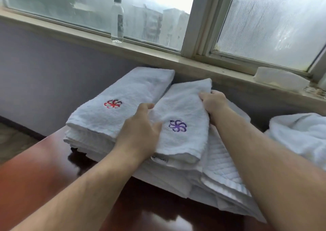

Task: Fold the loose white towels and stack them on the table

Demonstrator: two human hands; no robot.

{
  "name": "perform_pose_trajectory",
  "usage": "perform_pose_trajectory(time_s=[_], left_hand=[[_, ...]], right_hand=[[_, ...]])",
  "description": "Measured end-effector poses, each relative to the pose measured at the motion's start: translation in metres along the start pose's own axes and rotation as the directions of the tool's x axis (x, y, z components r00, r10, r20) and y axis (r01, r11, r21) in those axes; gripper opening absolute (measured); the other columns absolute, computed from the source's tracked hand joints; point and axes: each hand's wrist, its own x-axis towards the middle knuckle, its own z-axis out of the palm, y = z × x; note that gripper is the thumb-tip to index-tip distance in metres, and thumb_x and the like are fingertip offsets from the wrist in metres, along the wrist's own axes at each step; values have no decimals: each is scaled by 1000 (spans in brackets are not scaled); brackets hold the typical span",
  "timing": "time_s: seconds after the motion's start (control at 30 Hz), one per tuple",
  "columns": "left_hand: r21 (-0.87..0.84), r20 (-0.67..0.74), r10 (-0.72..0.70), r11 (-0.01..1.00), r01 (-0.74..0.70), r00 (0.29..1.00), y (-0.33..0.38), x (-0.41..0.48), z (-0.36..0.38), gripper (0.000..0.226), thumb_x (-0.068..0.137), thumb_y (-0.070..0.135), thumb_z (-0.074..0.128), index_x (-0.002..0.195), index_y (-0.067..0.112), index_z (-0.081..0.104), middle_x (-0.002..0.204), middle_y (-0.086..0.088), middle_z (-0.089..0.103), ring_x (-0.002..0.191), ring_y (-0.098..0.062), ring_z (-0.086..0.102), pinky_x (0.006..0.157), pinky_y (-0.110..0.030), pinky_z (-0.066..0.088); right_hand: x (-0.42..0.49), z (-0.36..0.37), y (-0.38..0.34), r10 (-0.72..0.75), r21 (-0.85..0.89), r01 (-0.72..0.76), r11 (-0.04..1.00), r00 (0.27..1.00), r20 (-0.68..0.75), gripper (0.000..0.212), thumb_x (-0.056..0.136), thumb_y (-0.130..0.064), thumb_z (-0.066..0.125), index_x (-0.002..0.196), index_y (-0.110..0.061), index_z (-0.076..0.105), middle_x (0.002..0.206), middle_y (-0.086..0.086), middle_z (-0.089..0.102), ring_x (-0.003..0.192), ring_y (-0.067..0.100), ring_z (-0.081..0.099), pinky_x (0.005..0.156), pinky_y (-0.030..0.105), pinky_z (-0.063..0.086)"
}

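A wide window (105, 10) fills the top of the frame, its pale sill (158, 54) slanting down from the upper left to the right edge. Below it a dark, glossy red-brown table (44, 169) takes up the lower left and bottom. In the centre, several white towels lie layered on the table. Among them is a quilted towel (220, 160), spread flat toward the lower right. Left of centre is a neat stack topped by a red-marked towel (123, 93), folded into a long rectangle. At the right edge a loose towel (299, 135) sits in a crumpled heap, apart from the folded ones. In the middle, just beside the red-marked one and lying over the quilted layer, is the purple-marked towel (183, 110), folded narrow and held by both hands. The left hand (141, 131) grips its left edge low down, the thumb lying on top of the cloth and the fingers curled at the side. The right hand (215, 101) clamps the right edge higher up, its fingers bent over onto the top face. On the sill at upper left stands a clear bottle (117, 20) with a dark cap. At the far right of the sill rests a pale plastic tub (280, 80).
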Motion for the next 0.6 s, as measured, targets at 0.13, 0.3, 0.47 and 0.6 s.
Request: perform_pose_trajectory(time_s=[0.13,0.3,0.47,0.6], left_hand=[[73,-36,7,997,-5,999,6,11,-4,46,98,37,60,141,38,44,119,5,58,104,-18,55,86,-31,43],[226,43,-20,974,10,999,5,11,0,52,100,31,54,149,32,36,146,-1,43,126,-20,49,101,-36,43],[482,42,238,846,-228,970,14,4,11,50,98,47,49,146,33,41,149,5,38,137,-20,32,110,-41,36],[586,311,66,772,-246,948,6,7,29,89,86,83,20,159,32,17,168,1,14,153,-19,11,123,-44,13]], right_hand=[[6,11,-4,-41,-71,36,997,997,-64,25,96,-20,59,112,-3,69,109,15,71,102,34,69,93,48,58],[10,15,0,-98,-366,65,928,993,-71,38,92,-19,60,127,-5,57,121,14,62,103,25,59,86,37,49],[4,13,1,-492,-685,365,631,871,11,41,92,-18,53,133,-14,59,134,13,57,122,32,49,101,40,42],[10,12,15,-174,-757,358,547,933,315,30,101,-33,37,107,-23,64,134,5,61,123,28,53,110,49,37]])
